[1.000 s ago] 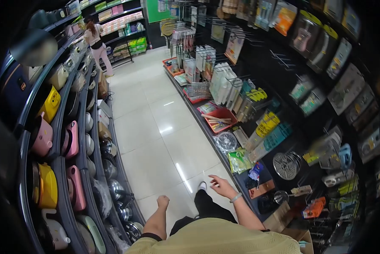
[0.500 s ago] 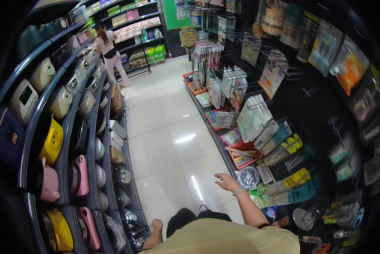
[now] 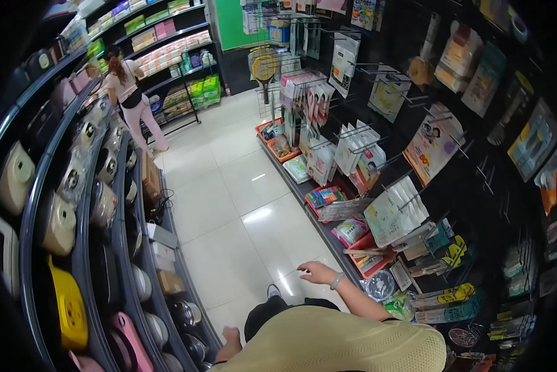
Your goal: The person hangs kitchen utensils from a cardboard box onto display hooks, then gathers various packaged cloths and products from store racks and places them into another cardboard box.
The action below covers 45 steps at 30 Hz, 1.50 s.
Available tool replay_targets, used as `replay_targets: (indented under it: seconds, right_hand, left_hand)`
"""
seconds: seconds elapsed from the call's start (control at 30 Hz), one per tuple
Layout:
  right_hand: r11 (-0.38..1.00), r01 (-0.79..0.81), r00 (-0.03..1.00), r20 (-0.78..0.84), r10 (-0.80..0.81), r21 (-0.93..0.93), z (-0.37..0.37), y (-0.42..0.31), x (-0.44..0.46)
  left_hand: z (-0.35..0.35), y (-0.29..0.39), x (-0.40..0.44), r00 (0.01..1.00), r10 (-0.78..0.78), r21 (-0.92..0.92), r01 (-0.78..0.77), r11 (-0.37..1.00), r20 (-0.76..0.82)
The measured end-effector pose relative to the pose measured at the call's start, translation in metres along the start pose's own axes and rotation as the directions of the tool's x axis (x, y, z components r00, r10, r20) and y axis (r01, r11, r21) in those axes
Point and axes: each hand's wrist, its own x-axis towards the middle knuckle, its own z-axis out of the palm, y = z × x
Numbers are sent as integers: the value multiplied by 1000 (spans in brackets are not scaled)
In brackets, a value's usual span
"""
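My right hand (image 3: 317, 273) hangs over the floor tiles with its fingers apart and nothing in it, a light band on the wrist. It is nearest to the red bin (image 3: 371, 259) of long sticks at the foot of the right display. Low in the view, my left hand (image 3: 231, 336) hangs beside my body, close to the left shelves' lower edge; its fingers are too small and blurred to make out. Neither hand touches any goods.
Curved shelves (image 3: 86, 248) with rice cookers and pots line the left. Hooks with packaged goods (image 3: 396, 211) fill the right. A tiled aisle (image 3: 229, 204) runs between them. Another person (image 3: 133, 99) stands at the far-left shelves, near the back rack (image 3: 179, 87).
The view has moved forward along the aisle, so the other person and the back rack look nearer. Both my hands have swung slightly and remain low.
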Motion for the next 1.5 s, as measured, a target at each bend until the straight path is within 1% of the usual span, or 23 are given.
replay_targets:
  seconds: [0.03, 0.07, 0.1, 0.13, 0.17, 0.23, 0.3, 0.37, 0.4, 0.53, 0.6, 0.63, 0.73, 0.8, 0.87, 0.93, 1.0, 1.07, 1.13, 1.23, 1.3, 1.4, 1.5]
  right_hand:
    - [1000, -5, 1000, -22, 5, -15, -15, 0, 20]
    - [1000, -8, 997, -77, 8, 2, -29, -2, 39]
    - [1000, -12, 991, -135, 14, 20, -45, -5, 57]
    - [999, -19, 982, -189, 27, 43, -57, -6, 73]
    - [998, -37, 966, -253, 49, 52, -65, -5, 90]
    - [988, -61, 952, -290, 101, 145, -80, -9, 119]
    - [973, -66, 941, -311, 135, 223, -88, -1, 150]
    - [983, -81, 955, -268, 123, 163, -95, 19, 180]
    - [988, -85, 963, -243, 115, 131, -99, 30, 194]
    - [955, -124, 946, -257, 195, 269, -133, 77, 268]
    - [972, -129, 939, -291, 183, 194, -162, 95, 314]
    - [977, -142, 934, -305, 186, 161, -177, 103, 332]
    - [974, -63, 921, -363, 141, 220, -233, 107, 390]
    - [984, 7, 905, -420, 69, 178, -267, 107, 424]
    - [986, 34, 894, -445, 44, 165, -294, 106, 444]
    - [981, 45, 889, -455, 48, 190, -316, 102, 461]
    - [960, 30, 891, -443, 101, 279, -323, 108, 476]
    - [944, 21, 882, -451, 137, 328, -320, 123, 488]
    - [923, -16, 861, -464, 208, 384, -324, 128, 497]
    - [892, -82, 803, -500, 323, 444, -330, 144, 512]
    - [886, -138, 741, -548, 389, 443, -337, 151, 523]
    - [852, -199, 583, -641, 500, 484, -343, 171, 549]
    - [776, -189, 423, -663, 618, 602, -361, 162, 579]
  left_hand:
    - [-24, 47, 19, 999, 26, -57, -27, 998, -27]
    - [-27, 78, 55, 990, 96, -149, -110, 983, -100]
    - [-33, 116, 91, 990, 115, -229, -132, 965, -84]
    - [-31, 151, 132, 976, 178, -211, -202, 957, -124]
    - [-45, 192, 146, 972, 225, -324, -235, 916, -68]
    - [-59, 278, 170, 971, 238, -538, -216, 814, -29]
    - [-65, 361, 182, 942, 330, -613, -227, 757, 59]
    - [-57, 433, 191, 876, 434, -714, -165, 681, 211]
    - [-56, 468, 185, 843, 488, -728, -188, 659, 224]
    - [-60, 596, 164, 733, 630, -754, -258, 604, 254]
    - [-60, 660, 168, 668, 694, -741, -317, 593, 270]
    - [-61, 686, 172, 679, 678, -713, -325, 621, 282]
    - [-71, 763, 196, 615, 750, -652, -468, 597, 246]
    - [-76, 817, 217, 557, 823, -589, -631, 505, 109]
    - [-72, 868, 243, 467, 882, -606, -717, 343, -54]
    - [-88, 923, 250, 379, 916, -433, -853, 291, -131]
    - [-105, 978, 243, 308, 936, -399, -890, 221, -168]
    - [-104, 1034, 259, 15, 946, -188, -981, -48, -323]
    - [-118, 1088, 254, -144, 943, -81, -981, -175, -299]
    - [-124, 1167, 255, -318, 909, -93, -931, -353, -271]
    - [-128, 1220, 251, -472, 856, -52, -869, -492, -213]
    - [-124, 1283, 253, -658, 748, -13, -750, -662, -86]
    - [-120, 1310, 245, -763, 646, -24, -646, -763, 25]
